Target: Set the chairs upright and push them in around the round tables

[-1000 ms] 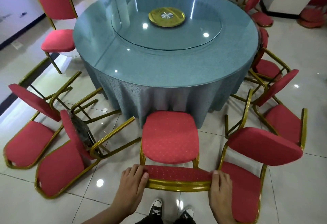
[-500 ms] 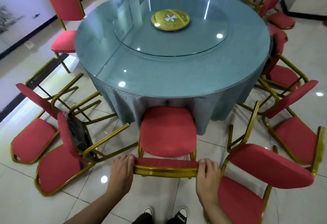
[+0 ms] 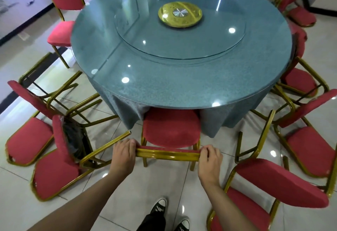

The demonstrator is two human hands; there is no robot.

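Observation:
An upright red chair (image 3: 171,128) with a gold frame stands before me, its seat front tucked under the round table (image 3: 182,88) and its grey-green cloth. My left hand (image 3: 123,155) grips the left end of the chair's gold top rail, and my right hand (image 3: 209,160) grips the right end. Two red chairs (image 3: 54,172) lie tipped over on the floor at my left. Another tipped chair (image 3: 279,181) lies at my right, close to my right arm.
More tipped chairs (image 3: 310,150) lie along the table's right side. An upright chair (image 3: 62,12) stands at the far left. A glass turntable with a gold hub (image 3: 179,14) sits on the table. My shoes (image 3: 158,207) stand on the shiny tiled floor.
Holding the top rail with both hands, I have pushed the chair forward; its seat has slid from clear of the cloth to partly under the table edge. I have stepped closer.

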